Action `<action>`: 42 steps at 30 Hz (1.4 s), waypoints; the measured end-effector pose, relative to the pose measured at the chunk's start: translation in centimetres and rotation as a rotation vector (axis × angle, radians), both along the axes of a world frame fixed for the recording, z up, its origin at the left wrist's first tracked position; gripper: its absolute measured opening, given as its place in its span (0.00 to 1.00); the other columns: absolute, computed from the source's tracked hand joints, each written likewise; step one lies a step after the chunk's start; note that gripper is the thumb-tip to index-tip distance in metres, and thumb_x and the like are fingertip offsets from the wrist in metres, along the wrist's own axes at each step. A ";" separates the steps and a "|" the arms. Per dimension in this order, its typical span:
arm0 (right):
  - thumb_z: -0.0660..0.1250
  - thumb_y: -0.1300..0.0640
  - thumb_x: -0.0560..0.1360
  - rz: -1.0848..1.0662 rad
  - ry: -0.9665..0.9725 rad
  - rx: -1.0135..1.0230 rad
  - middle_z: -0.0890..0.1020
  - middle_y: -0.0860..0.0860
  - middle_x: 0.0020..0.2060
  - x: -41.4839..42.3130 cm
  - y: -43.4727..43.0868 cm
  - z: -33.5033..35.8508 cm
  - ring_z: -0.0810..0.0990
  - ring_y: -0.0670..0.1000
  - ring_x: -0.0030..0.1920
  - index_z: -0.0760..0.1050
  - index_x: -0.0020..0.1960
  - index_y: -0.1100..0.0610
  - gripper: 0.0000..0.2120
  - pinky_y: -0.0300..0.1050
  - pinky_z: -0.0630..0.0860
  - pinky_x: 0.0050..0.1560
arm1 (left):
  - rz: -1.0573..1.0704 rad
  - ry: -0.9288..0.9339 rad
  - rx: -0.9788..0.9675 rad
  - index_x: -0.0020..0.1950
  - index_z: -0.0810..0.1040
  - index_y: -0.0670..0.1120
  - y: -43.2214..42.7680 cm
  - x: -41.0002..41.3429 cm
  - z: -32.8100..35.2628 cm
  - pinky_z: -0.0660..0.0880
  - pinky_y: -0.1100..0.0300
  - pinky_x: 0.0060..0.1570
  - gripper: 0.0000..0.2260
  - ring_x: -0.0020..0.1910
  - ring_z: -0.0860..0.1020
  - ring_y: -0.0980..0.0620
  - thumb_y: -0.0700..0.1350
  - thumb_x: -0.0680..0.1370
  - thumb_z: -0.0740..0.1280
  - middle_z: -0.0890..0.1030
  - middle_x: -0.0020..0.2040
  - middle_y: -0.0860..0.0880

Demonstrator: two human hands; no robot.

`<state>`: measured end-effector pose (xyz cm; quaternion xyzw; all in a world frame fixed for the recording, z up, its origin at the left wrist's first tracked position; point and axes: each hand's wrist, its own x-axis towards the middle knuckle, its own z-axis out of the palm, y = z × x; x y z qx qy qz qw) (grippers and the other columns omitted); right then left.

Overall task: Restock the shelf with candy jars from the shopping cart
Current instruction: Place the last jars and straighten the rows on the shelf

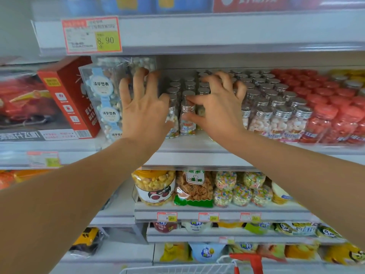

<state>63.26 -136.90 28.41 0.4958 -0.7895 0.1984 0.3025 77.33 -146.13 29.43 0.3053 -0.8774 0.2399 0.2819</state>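
Candy jars (276, 119) stand packed on the shelf (189, 147); right hand (219, 107) pinches the front jar (186, 124) by its silver lid (187, 108), left hand (142, 109) splayed wide, holding nothing. They look light, stiff and slick-sided (probably plastic), so the ridged lid is the place to grip.

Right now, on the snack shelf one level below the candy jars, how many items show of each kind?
Large jar of yellow puffs: 1
Bag of shredded snack: 1
Bags of multicoloured candy: 5
Yellow pack at the right end, partly hidden: 1
Total: 8
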 end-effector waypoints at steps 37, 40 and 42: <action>0.58 0.53 0.81 -0.188 -0.829 0.572 0.75 0.51 0.59 19.0 18.5 -32.1 0.76 0.52 0.59 0.72 0.67 0.52 0.15 0.45 0.73 0.53 | -0.489 -0.558 0.981 0.60 0.75 0.50 8.3 14.2 -34.0 0.69 0.56 0.56 0.12 0.58 0.74 0.47 0.45 0.76 0.64 0.77 0.57 0.50; 0.57 0.53 0.81 -0.357 -0.942 0.703 0.73 0.50 0.61 22.1 19.8 -36.5 0.74 0.51 0.61 0.67 0.69 0.52 0.17 0.44 0.73 0.53 | -0.581 -0.700 1.022 0.64 0.71 0.52 9.1 15.5 -37.9 0.66 0.59 0.59 0.14 0.63 0.71 0.52 0.48 0.79 0.61 0.75 0.62 0.53; 0.58 0.55 0.80 -0.441 -0.967 0.850 0.74 0.52 0.61 24.0 20.4 -39.3 0.73 0.53 0.61 0.66 0.69 0.54 0.17 0.46 0.73 0.56 | -0.648 -0.767 1.044 0.65 0.70 0.52 9.6 16.1 -40.0 0.66 0.59 0.58 0.14 0.61 0.70 0.52 0.47 0.80 0.60 0.75 0.61 0.53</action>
